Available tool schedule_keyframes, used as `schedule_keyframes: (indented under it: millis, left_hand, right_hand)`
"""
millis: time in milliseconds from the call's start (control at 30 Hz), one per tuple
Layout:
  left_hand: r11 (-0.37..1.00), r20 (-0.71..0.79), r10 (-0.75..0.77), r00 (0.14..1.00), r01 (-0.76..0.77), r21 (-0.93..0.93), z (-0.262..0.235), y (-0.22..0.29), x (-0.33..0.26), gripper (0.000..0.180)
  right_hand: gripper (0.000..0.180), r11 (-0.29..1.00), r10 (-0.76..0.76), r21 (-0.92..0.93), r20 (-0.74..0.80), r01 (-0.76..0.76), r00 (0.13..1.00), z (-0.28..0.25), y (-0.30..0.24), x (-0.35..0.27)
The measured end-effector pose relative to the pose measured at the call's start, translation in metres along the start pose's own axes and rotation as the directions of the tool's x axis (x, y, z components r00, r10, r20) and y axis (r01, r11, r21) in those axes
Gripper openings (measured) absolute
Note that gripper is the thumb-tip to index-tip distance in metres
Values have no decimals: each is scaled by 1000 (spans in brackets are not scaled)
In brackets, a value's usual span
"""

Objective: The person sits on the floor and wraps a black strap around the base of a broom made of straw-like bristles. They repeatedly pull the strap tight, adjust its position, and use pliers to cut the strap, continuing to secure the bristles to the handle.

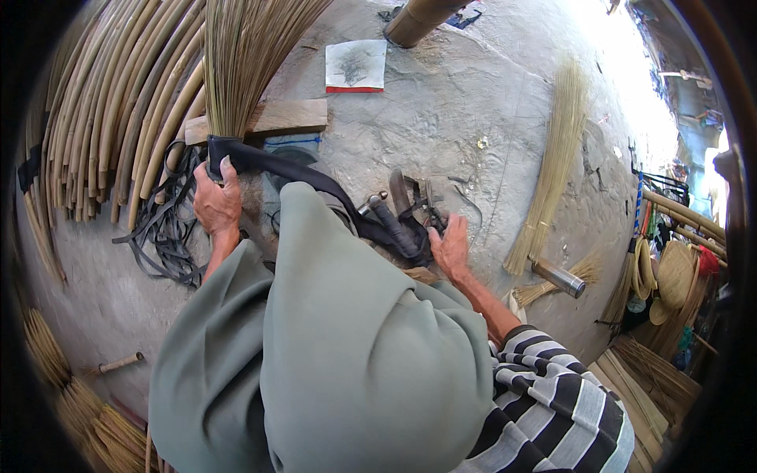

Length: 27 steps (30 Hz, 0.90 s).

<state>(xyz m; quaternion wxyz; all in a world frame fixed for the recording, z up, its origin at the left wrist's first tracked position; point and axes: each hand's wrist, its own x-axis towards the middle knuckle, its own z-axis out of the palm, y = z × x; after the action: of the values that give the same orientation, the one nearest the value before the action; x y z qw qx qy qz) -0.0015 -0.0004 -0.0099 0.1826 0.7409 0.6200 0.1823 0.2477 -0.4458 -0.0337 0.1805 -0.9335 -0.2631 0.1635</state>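
A bundle of thin broom bristles (pixel 236 71) stands at the upper left, bound at its lower end by a black rubber-like strip (pixel 303 173). My left hand (pixel 217 201) is closed on the bound end, thumb up against the black wrap. From there the strip runs rightward past my covered knee. My right hand (pixel 451 246) is closed at the strip's far end, fingertips pinched and partly hidden. Beside that hand lie a hammer-like tool with a wrapped handle (pixel 398 229), a curved blade-like piece (pixel 400 191) and a dark metal tool (pixel 428 206).
Bamboo poles (pixel 118 102) lean at the left above tangled black strips (pixel 169 236). A wooden block (pixel 292 117) sits behind the bound end. Farther off are a white-and-red packet (pixel 355 67), a long bristle bundle (pixel 552 158) and a metal cylinder (pixel 558 277).
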Motion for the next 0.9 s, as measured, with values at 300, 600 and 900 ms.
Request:
schedule_keyframes:
  millis: [300,600,900]
  left_hand:
    - [999,-14,38,999,-37,15,0,-3,-1,70]
    - [999,-19,40,999,-40,18,-2,-1,-3,70]
    - [1000,17,2,1000,-3,31,0,-4,-1,72]
  right_hand:
    - [64,959,279,-102,162,-265,947,-5,-6,-13]
    - [30,684,472,332,477,-649,741,-31,37,2]
    - [33,826,248,355,466,-437,849,-54,11,17]
